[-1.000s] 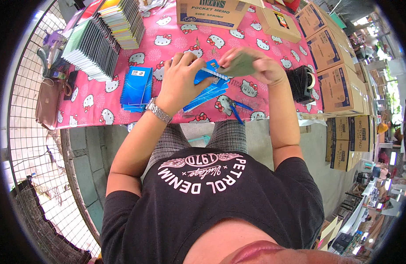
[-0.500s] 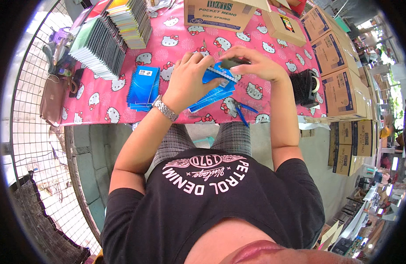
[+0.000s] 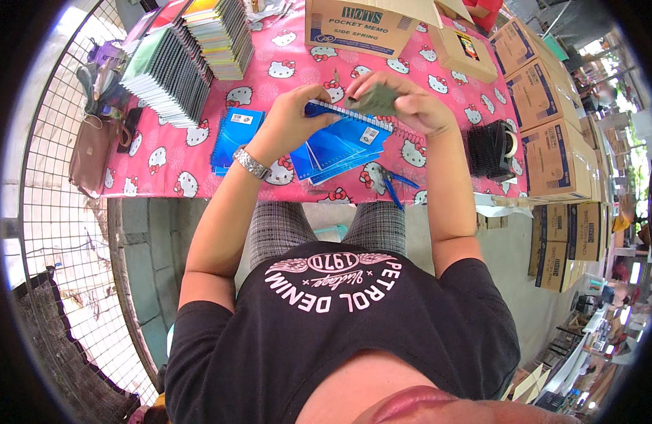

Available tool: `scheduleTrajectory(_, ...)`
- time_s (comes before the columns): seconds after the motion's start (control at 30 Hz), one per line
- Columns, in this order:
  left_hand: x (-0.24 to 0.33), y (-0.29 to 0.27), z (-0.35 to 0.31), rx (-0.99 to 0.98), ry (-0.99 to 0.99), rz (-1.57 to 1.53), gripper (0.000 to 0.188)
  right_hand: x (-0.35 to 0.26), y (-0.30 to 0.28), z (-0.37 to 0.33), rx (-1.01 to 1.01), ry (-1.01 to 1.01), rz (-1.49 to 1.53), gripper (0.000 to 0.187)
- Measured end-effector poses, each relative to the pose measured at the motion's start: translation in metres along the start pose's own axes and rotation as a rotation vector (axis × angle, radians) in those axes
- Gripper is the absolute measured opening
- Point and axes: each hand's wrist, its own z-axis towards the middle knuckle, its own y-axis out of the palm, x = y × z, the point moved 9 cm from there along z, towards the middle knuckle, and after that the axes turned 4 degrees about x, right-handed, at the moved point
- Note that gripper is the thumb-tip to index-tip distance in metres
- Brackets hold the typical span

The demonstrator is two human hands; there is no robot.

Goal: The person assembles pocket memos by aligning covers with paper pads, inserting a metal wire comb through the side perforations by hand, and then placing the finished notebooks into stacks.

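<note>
My left hand (image 3: 303,113) is closed on a small blue spiral notebook (image 3: 354,116), tilted so its coil-bound edge faces up. A loose stretch of wire coil (image 3: 411,136) runs out past the notebook's right end. Between the thumb and fingers of my right hand (image 3: 421,106) is a flat grey-green piece (image 3: 377,100), held against the coil edge; its exact kind does not show. Below both hands lies a fanned pile of blue notebooks (image 3: 340,157). Blue-handled pliers (image 3: 394,185) rest just right of that pile.
More blue notebooks (image 3: 237,131) lie left of my wrist. Tall stacks of spiral notebooks (image 3: 167,78) stand at the far left. A cardboard box (image 3: 361,28) is at the back, a flat box (image 3: 464,56) beside it. A black tape dispenser (image 3: 490,150) sits right, near stacked cartons (image 3: 552,159).
My left hand has tilted the notebook so its coil edge shows more. The grey-green piece has turned, showing its broad face. The view has shifted slightly.
</note>
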Motion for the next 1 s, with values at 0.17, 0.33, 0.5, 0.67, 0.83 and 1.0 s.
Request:
scheduleTrajectory(0.17, -0.005, -0.004, -0.005, 0.098, -0.063, 0.012, 0.024, 0.100, -0.057, -0.021, 0.407, 0.325, -0.279, 0.042)
scheduleTrajectory(0.33, -0.013, 0.004, -0.014, 0.241, -0.168, -0.289, 0.019, 0.210, -0.059, -0.106, 0.706, 0.420, -0.906, 0.052)
scheduleTrajectory(0.5, -0.023, 0.004, -0.021, 0.254, -0.266, -0.232, 0.019, 0.057, -0.056, -0.143, 1.436, -0.078, -0.684, 0.046)
scheduleTrajectory(0.67, -0.007, 0.003, -0.020, 0.345, -0.082, -0.306, 0.020, -0.068, 0.041, -0.081, 1.028, -0.444, -1.042, 0.042)
scheduleTrajectory(0.83, -0.024, 0.011, -0.021, 0.222, -0.196, -0.289, 0.022, -0.050, 0.041, -0.038, 0.758, -0.282, -0.986, 0.027)
scheduleTrajectory(1.0, -0.016, 0.011, -0.026, 0.282, -0.176, -0.295, 0.013, -0.058, 0.044, -0.047, 0.958, -0.415, -0.941, 0.016)
